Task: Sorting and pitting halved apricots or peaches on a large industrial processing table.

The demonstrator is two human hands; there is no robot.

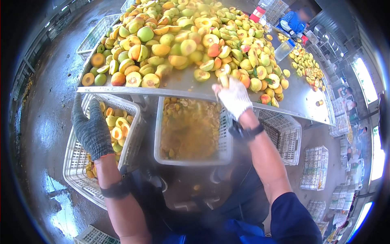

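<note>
Halved peach-like fruits (186, 45) lie heaped on a metal table (179, 77), some showing pits or hollows. My left hand (91, 125), in a dark grey knit glove, is over the left crate (71, 164), fingers extended and thumb apart, with nothing visible in it. That crate holds fruit halves (118, 125). My right hand (233, 93), in a white knit glove, is above the table's front edge, closed around a small pale-yellow object (224, 81); blur hides whether it is a tool handle or fruit. Below, a white crate (158, 131) holds many small fruit pieces (190, 131).
A clear container with a blue lid (285, 50) and a red-and-white container (257, 13) stand on the table. White crates (289, 137) are on the floor to the right, another (97, 35) at upper left. A person in blue (292, 23) works at the far right. The floor looks wet.
</note>
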